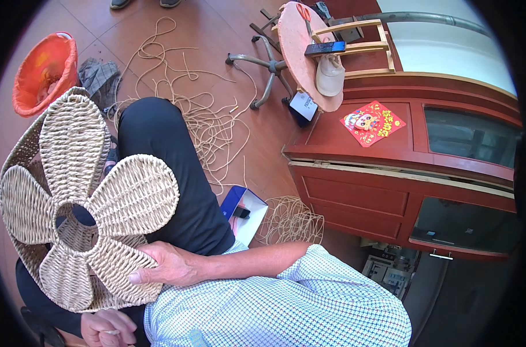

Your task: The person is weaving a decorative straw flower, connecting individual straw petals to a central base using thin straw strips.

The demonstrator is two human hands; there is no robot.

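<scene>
A woven straw-coloured flower-shaped basket (pixel 72 144) lies across my lap. Its broad petals surround a round opening at the centre, and a woven wall shows behind them. My right hand (pixel 167 265) grips the petal nearest my body, with the thumb on its front face and some fingers hidden behind. Below the basket's lower edge, my left hand (pixel 108 328) is closed with bent fingers. A small pale bit shows between those fingers, too small to name.
Loose tan cord (pixel 208 124) sprawls over the tiled floor, and another cord coil (pixel 292 220) lies beside a blue-and-white box (pixel 243 214). An orange-lined bin (pixel 46 75) stands far left. A round pink-topped stool (pixel 300 52) carries scissors (pixel 304 13), a phone (pixel 325 48) and a whitish container (pixel 330 75). Red cabinets (pixel 355 202) stand right.
</scene>
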